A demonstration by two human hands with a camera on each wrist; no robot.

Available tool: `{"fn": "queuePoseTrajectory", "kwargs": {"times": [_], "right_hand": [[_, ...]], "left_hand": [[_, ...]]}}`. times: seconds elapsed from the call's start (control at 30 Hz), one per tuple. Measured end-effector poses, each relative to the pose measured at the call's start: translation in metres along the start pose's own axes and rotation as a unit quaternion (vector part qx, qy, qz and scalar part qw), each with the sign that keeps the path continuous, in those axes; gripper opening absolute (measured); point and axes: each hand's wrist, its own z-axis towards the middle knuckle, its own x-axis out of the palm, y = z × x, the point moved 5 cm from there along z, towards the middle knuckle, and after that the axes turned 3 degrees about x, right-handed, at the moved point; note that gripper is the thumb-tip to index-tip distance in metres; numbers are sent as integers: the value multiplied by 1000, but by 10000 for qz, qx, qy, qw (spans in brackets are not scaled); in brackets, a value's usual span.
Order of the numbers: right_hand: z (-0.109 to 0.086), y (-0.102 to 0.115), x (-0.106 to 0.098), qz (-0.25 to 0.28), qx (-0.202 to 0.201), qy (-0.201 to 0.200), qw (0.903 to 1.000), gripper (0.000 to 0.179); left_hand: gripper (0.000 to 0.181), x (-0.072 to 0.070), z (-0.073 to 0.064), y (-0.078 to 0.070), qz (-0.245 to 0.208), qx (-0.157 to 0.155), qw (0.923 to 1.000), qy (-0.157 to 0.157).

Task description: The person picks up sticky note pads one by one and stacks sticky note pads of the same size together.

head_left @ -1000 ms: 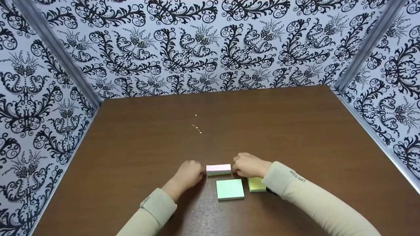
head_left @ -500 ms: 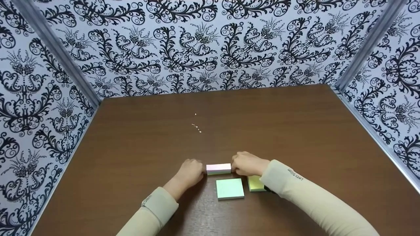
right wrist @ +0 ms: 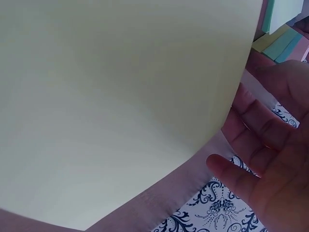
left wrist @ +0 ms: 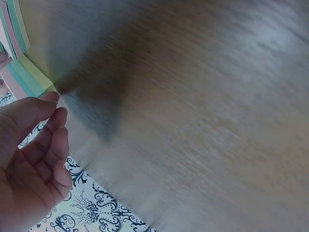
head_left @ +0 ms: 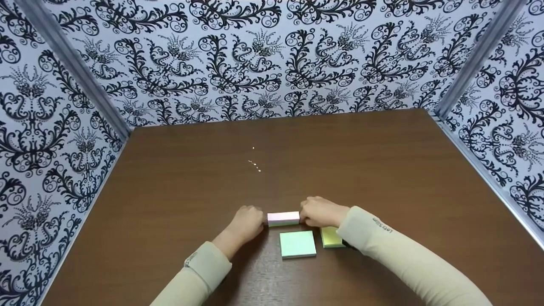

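A narrow stack of sticky notes, pink on top with green and yellow layers, stands on the brown table between my two hands. At its left end, my left hand holds it by thumb and index fingertips, the other fingers curled in the left wrist view. My right hand pinches the opposite end, its remaining fingers loosely bent. Just nearer to me lies a mint-green sticky note pad. A yellow sticky note pad is partly covered by my right wrist and fills much of the right wrist view.
Patterned black-and-white walls enclose the back and both sides of the brown table. Small bright specks show on the tabletop beyond my hands. Metal-coloured strips run along the wall corners.
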Motion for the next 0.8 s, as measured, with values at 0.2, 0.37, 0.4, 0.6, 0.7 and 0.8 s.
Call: {"fn": "queuePoseTrajectory", "kwargs": {"times": [0.2,0.37,0.4,0.6,0.7,0.8], "right_hand": [[0,0,0,55,51,68,9999,17],[-2,-1,1,53,20,31,10000,18],[-2,-1,0,3,6,23,10000,18],[-10,-12,-16,-151,-11,-610,9980,16],[-19,-29,-31,-94,283,-1302,9910,13],[-33,-51,-43,70,840,-1893,9783,27]], "left_hand": [[14,1,-1,2,-149,-139,9998,63],[15,2,0,2,-216,-210,9995,73],[15,2,0,2,-216,-210,9995,72],[14,0,-6,6,-209,-57,9997,-115],[11,-3,-15,16,-287,-102,9987,-408],[7,-7,-27,31,-385,-340,9943,-932]]}}
